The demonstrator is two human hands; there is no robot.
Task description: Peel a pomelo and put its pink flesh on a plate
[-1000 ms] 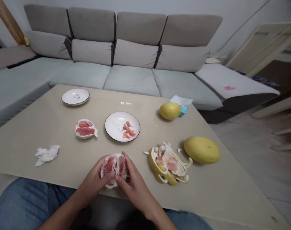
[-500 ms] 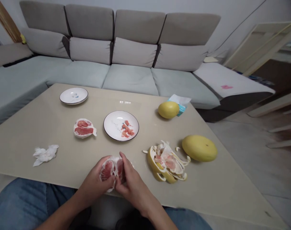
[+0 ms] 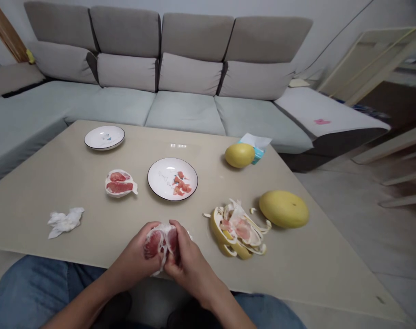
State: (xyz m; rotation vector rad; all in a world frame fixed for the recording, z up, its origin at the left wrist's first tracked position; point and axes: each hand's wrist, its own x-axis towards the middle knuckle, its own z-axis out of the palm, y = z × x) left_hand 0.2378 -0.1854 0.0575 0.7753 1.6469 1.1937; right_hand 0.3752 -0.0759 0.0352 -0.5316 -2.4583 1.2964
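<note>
Between both hands, over the table's front edge, is a peeled chunk of red pomelo [image 3: 154, 243] with white membrane. My left hand [image 3: 136, 254] grips its left side, thumb pressed at the middle gap. On the right side my right hand [image 3: 190, 260] is closed around it, its thumb also at the gap. Another peeled pomelo piece [image 3: 120, 187] lies on the table beyond my left hand. A white plate [image 3: 158, 180] with a dark rim holds several red flesh bits [image 3: 181, 186]. To the right of my hands sits a heap of pomelo peel and membrane [image 3: 224, 235].
Two whole yellow pomelos stand at the right, one [image 3: 283, 209] near the peel and one [image 3: 239, 155] before a blue tissue pack [image 3: 258, 155]. Crumpled tissue [image 3: 65, 222] lies at left. A second plate [image 3: 91, 138] is at the far left of the table [image 3: 313, 269]. A sofa [image 3: 183, 112] stands behind.
The gap in the middle of the pomelo chunk looks slightly wider, with the thumbs pushed in. Both hands keep their hold. The view has shifted a little.
</note>
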